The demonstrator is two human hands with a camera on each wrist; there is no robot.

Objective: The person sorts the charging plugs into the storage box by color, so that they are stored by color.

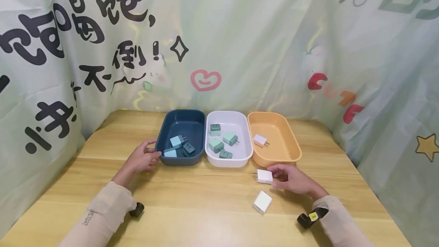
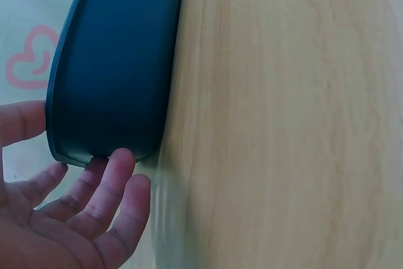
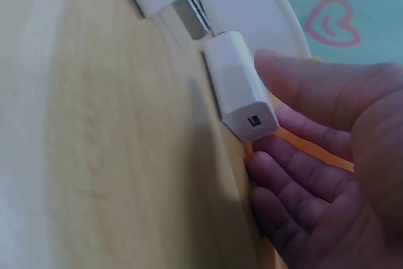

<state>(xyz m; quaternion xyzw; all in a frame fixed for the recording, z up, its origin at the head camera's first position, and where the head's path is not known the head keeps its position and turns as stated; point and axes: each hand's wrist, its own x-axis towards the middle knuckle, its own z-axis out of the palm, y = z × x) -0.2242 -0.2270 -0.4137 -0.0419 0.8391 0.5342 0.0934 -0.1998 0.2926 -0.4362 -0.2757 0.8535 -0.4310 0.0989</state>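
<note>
In the head view, my left hand [image 1: 143,157] rests at the left end of a dark blue bin [image 1: 185,117]. The left wrist view shows its fingers loosely extended, some touching the bin's outer wall. My right hand [image 1: 291,178] pinches a white plug-in charger [image 1: 264,176] between thumb and forefinger, just in front of the orange bin [image 1: 295,151]. The charger's prongs point left, and its port faces the right wrist camera. A second white charger [image 1: 262,202] lies on the table closer to me. One pale charger [image 1: 260,140] sits inside the orange bin.
Between the blue and orange bins stands a white bin [image 1: 229,162] holding several green chargers [image 1: 217,145]. Several light and dark blue chargers [image 1: 177,141] lie in the blue bin. Behind the wooden table [image 1: 199,209] hangs a printed curtain [image 1: 240,41].
</note>
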